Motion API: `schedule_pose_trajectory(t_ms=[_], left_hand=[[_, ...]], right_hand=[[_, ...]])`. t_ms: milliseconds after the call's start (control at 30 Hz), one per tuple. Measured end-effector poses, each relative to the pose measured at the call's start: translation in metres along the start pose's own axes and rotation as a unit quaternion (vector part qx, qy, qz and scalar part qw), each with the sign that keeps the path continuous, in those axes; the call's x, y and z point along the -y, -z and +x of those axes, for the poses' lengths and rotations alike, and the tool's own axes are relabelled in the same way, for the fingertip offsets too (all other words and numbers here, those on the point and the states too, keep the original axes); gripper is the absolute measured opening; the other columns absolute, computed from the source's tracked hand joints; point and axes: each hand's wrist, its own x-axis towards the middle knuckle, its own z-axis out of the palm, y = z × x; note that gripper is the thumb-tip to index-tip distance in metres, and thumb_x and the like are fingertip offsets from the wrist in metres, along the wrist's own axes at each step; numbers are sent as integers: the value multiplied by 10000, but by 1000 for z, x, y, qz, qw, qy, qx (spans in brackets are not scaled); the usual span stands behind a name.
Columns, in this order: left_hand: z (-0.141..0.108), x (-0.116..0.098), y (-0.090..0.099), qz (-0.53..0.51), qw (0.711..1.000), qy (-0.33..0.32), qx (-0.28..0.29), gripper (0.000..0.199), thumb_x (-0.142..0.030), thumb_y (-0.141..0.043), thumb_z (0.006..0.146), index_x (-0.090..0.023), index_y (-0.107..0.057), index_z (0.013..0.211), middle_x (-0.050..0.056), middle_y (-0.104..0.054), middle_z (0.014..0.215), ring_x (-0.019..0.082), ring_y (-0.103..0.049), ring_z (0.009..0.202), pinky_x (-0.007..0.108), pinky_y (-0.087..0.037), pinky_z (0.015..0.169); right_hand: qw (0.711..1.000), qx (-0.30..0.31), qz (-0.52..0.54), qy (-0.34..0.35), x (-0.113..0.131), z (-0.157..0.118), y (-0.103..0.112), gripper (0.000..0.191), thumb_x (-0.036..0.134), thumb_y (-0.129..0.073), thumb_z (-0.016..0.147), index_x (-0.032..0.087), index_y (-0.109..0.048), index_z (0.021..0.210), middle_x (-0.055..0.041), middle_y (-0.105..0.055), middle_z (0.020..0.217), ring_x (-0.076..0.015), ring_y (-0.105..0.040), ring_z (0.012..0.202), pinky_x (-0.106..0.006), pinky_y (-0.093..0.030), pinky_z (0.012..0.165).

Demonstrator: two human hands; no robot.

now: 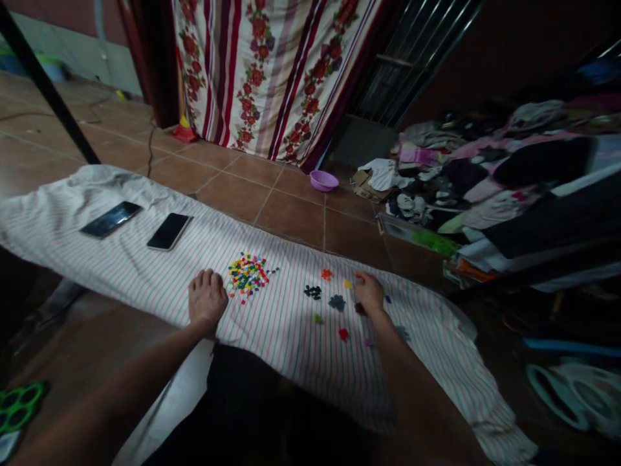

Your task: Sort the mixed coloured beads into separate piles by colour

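My left hand (207,299) rests palm down on the striped cloth, its fingers lying slightly bent with nothing visible in them. Just right of it lies a mixed heap of tiny colourful pieces (248,274). My right hand (370,292) has thumb and forefinger pinched together beside a small yellow pile (348,284); whatever they hold is too small to make out. Around it are single-colour piles: orange (326,275), black (313,292), dark grey (336,302), lime green (318,318), red (343,334) and purple (367,343). A dark brown pile (359,309) is partly covered by this hand.
Two phones (110,219) lie on the left of the striped cloth (286,323). Beyond the table stand a pink basin (324,181) on the tiled floor and a flowered curtain (272,77). Heaped clothes (485,162) fill the right side.
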Motion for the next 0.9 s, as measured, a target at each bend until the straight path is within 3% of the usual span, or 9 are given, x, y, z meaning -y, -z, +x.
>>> schedule_pose_trajectory(t_ms=[233, 367, 500, 667, 900], left_hand=[[-1, 3, -5, -19, 1000, 7, 1, 271, -208, -454, 850, -142, -620, 1054, 163, -581, 1300, 332, -460, 1254, 475, -363, 1012], [0, 2, -3, -40, 999, 13, 14, 303, -203, -442, 850, -127, -618, 1086, 184, -567, 1317, 342, -445, 1274, 496, -346, 1031], [0, 2, -1, -56, 998, 13, 15, 312, -194, -444, 842, -129, -616, 1095, 195, -565, 1312, 343, -434, 1285, 509, -339, 1038], [-1, 3, -2, -45, 999, 8, 7, 303, -199, -417, 861, -122, -615, 1078, 185, -572, 1304, 346, -443, 1282, 495, -344, 1035], [-1, 3, -4, -36, 999, 8, 6, 303, -203, -416, 860, -122, -613, 1075, 178, -573, 1313, 349, -451, 1279, 487, -345, 1029]], right_hand=[[986, 10, 145, 76, 111, -44, -28, 357, 188, -402, 806, 159, -714, 975, -117, -704, 979, -234, -622, 946, -369, -476, 904], [967, 90, 204, 124, 177, -92, -48, 325, 208, -425, 864, 189, -716, 1009, -93, -669, 968, -192, -623, 868, -307, -498, 839], [942, 162, 232, 182, 228, -132, -63, 277, 214, -495, 872, 235, -712, 1043, -49, -622, 983, -161, -604, 831, -282, -503, 806], [945, 201, 179, 185, 265, -149, -67, 238, 238, -562, 877, 260, -714, 1060, -47, -593, 1009, -173, -584, 901, -288, -485, 838], [942, 255, 92, 199, 285, -148, -54, 198, 268, -578, 909, 280, -705, 1060, -45, -583, 1053, -179, -598, 927, -279, -470, 802]])
